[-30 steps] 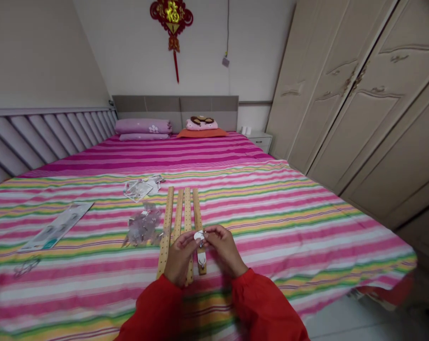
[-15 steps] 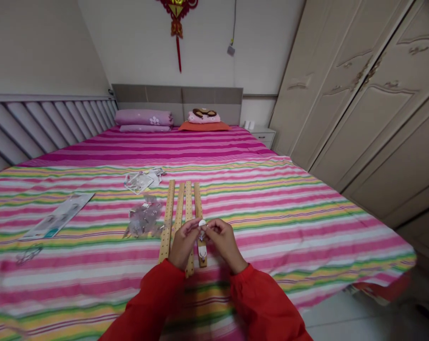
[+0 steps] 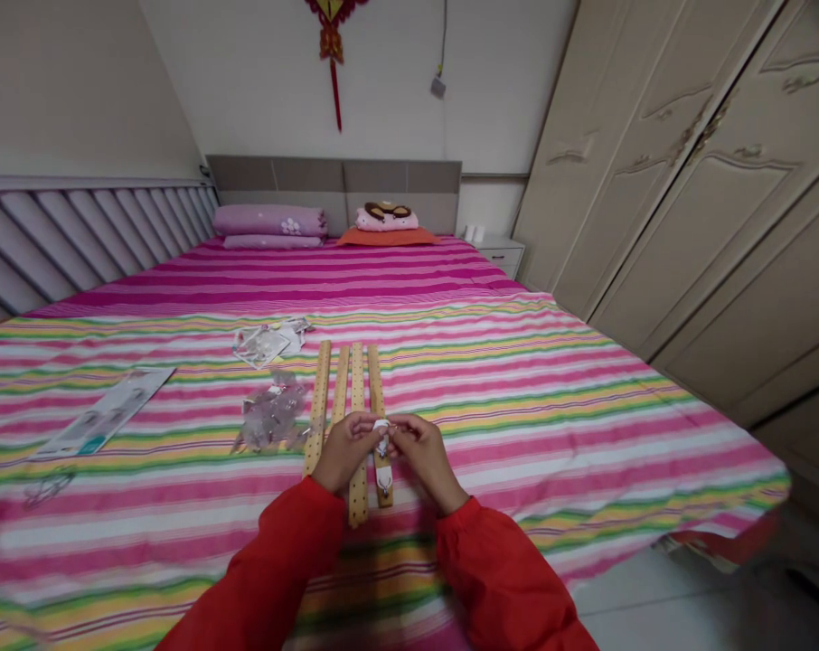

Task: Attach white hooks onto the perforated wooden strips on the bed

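Note:
My left hand [image 3: 345,448] and my right hand [image 3: 421,454] meet over the rightmost wooden strip [image 3: 374,375], fingers pinched round a small white hook piece [image 3: 381,424]. Its exact form is partly hidden by my fingertips. Just below it on the same strip shows another white piece with a metal hook [image 3: 384,481], near the strip's close end. To the left lie more wooden strips, side by side and pierced with rows of holes, such as the leftmost one [image 3: 320,384]. My left wrist covers part of them.
A crumpled clear plastic bag [image 3: 274,414] lies left of the strips, with several small packets [image 3: 270,342] behind it. Farther left are a flat blister pack [image 3: 104,414] and a thin clear loop [image 3: 49,486]. All rest on the striped bed sheet [image 3: 551,434]. Wardrobe doors [image 3: 708,208] stand at the right.
The view has shifted slightly. Both hands stay together over the strip, and the white piece between my fingers looks tilted a little differently. Nothing has been let go.

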The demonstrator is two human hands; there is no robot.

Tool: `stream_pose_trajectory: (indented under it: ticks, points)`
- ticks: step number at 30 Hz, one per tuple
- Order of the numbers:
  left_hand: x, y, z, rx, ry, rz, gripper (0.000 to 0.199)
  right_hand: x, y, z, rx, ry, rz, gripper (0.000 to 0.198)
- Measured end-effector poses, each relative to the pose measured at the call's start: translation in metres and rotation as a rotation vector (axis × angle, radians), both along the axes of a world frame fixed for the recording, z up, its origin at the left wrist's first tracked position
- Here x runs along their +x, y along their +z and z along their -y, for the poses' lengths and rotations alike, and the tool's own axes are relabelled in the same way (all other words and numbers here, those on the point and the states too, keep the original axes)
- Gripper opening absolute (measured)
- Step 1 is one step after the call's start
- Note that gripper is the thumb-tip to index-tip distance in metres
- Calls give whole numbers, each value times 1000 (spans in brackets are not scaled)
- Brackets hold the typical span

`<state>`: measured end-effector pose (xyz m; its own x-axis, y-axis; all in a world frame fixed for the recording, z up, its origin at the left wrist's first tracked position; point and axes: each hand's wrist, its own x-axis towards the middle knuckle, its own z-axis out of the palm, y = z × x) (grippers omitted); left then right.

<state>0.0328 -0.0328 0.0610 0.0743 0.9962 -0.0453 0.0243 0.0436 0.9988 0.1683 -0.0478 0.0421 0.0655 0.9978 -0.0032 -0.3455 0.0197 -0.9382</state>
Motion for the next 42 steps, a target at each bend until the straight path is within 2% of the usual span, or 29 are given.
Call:
stream_pose_trajectory:
  ticks: [2,6,12,16,22,26,31,34,39,42]
  points:
    - [0,1,-7,-16,0,-2,46,0,-2,-2,15,13,34,31]
    - [5,3,-20,-57,20,3,47,-2,-4,-11,35,-50,47,30]
    - [9,-5,-37,-9,46,-21,40,-7,-12,-26,72,-63,73,26]
    - [3,-13,-44,-9,-19,-149,28,-6,-24,-31,51,-19,75,24]
    - [-1,-22,-52,112,-33,-396,13,-2,-42,-36,82,-4,181,18]
    - [1,-27,-55,167,-12,-526,15,0,-48,-40,118,-29,266,15]
    - [0,-31,-54,222,-56,-738,21,2,-53,-43,156,-20,335,19]
    - [-1,-31,-53,231,-60,-775,20,3,-54,-43,157,-8,321,20]
    - [0,-34,-53,224,-48,-767,19,2,-56,-46,68,35,170,26]
    - [0,-37,-53,238,-31,-745,20,0,-59,-49,70,11,186,31]
